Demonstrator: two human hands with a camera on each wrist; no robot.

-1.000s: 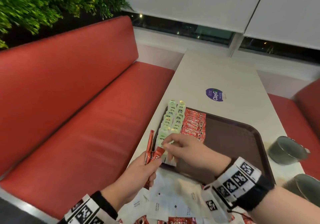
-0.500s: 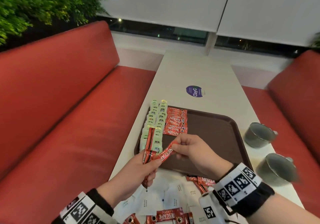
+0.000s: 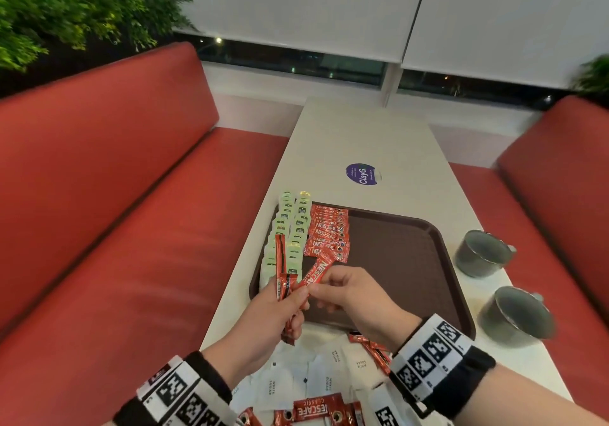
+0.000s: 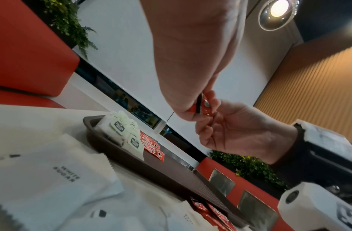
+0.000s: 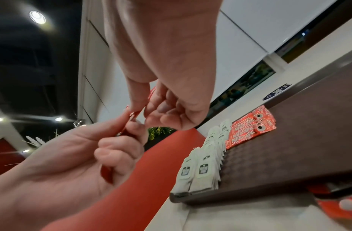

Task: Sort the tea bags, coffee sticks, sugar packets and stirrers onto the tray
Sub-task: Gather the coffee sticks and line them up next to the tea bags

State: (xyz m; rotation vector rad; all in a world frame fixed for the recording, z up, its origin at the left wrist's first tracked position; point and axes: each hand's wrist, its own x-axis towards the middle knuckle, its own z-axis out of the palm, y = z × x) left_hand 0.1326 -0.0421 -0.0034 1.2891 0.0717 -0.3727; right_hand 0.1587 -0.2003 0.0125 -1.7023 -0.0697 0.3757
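A dark brown tray point(image 3: 405, 261) lies on the white table. On its left side lie two rows of pale green tea bags point(image 3: 290, 231) and a row of red coffee sticks point(image 3: 329, 231). My left hand point(image 3: 283, 307) holds a small bunch of red coffee sticks point(image 3: 281, 261) upright over the tray's near left corner. My right hand point(image 3: 333, 289) pinches the lower end of one red coffee stick point(image 3: 318, 272), which slants up toward the row. White sugar packets point(image 3: 316, 376) and more coffee sticks point(image 3: 313, 409) lie on the table near me.
Two grey metal cups point(image 3: 482, 252) point(image 3: 517, 317) stand to the right of the tray. A purple round sticker point(image 3: 362, 174) marks the table beyond it. Red benches point(image 3: 131, 228) run along both sides, with plants point(image 3: 66, 10) behind the left one.
My right hand has left the tea bags and drawn one coffee stick from the left hand's bunch, now angled toward the row. The head view swung right, bringing both cups into sight.
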